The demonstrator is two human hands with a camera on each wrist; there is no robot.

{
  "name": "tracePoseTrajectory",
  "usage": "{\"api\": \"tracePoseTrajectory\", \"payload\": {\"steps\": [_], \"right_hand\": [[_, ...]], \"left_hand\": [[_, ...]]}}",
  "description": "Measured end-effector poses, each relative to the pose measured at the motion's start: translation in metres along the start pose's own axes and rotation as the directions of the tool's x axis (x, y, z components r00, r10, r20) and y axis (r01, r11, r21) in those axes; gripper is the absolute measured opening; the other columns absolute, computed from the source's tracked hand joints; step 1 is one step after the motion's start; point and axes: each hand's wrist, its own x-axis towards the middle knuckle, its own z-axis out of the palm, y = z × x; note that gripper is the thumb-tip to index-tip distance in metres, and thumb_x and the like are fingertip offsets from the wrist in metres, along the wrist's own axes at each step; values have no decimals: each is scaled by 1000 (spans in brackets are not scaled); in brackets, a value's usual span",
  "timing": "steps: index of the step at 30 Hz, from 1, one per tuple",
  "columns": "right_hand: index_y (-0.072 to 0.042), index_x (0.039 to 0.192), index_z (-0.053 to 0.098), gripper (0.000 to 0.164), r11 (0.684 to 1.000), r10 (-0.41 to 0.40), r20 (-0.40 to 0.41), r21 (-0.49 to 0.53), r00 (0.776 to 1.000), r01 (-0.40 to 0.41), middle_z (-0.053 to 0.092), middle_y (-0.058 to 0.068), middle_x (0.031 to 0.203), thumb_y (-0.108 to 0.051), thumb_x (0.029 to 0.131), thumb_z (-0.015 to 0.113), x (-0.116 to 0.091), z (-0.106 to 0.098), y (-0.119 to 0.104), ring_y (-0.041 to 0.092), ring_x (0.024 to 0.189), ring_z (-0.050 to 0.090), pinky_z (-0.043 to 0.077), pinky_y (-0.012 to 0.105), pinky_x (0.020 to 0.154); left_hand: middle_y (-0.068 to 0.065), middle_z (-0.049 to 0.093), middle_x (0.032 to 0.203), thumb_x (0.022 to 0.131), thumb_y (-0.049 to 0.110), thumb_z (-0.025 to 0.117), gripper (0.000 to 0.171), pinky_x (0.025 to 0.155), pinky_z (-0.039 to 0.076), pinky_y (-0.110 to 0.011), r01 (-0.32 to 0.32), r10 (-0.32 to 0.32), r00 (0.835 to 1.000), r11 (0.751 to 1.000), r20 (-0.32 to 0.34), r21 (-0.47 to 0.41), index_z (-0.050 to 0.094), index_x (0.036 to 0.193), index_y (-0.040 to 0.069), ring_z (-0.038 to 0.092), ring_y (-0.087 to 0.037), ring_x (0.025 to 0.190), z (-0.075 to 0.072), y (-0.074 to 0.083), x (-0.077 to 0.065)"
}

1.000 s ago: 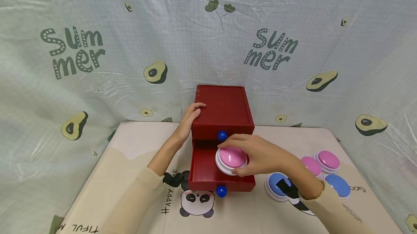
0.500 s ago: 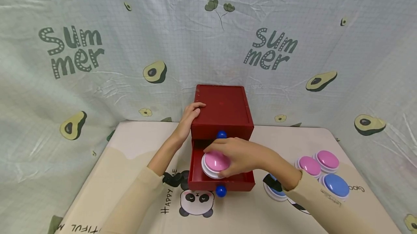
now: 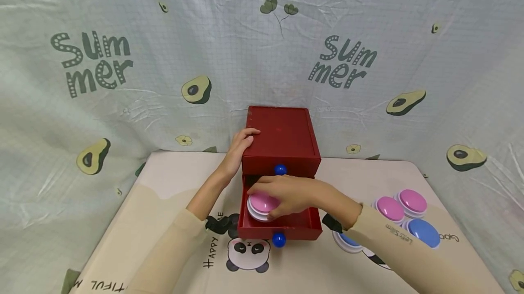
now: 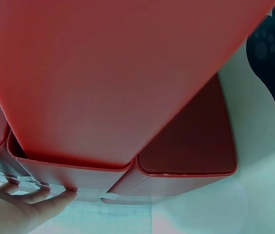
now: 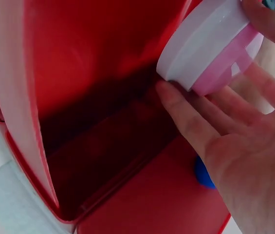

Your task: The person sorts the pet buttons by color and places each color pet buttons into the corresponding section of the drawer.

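Pink button [image 3: 262, 202] farther left, partly behind right grip [image 3: 288, 193]

The left hand [image 3: 238, 149] rests on a red cabinet [image 3: 283, 132]; the right hand [image 3: 288, 192] grips a pink button [image 3: 262, 203] in its open drawer [image 3: 295, 221], more buttons [image 3: 390, 208] at right.
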Motion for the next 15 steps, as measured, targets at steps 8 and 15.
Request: {"api": "tracePoseTrajectory", "payload": {"steps": [8,15], "right_hand": [[-25,147,50,69,997,67,31,-47,997,-66,57,0,138,-27,86,83,11,6,0,17,124,58,57,37,97],[-24,147,48,68,988,123,64,-97,990,-116,58,3,134,-29,88,82,20,15,-1,19,118,63,58,40,98]], "left_hand": [[-9,33,158,107,33,35,42,119,22,-54,-11,11,1000,1000,-1,-2,53,141,17,27,-28,147,1,1,0],[-9,33,158,107,32,35,41,118,23,-54,-11,11,1000,1000,-1,1,53,141,17,27,-28,147,0,0,-1]]}}
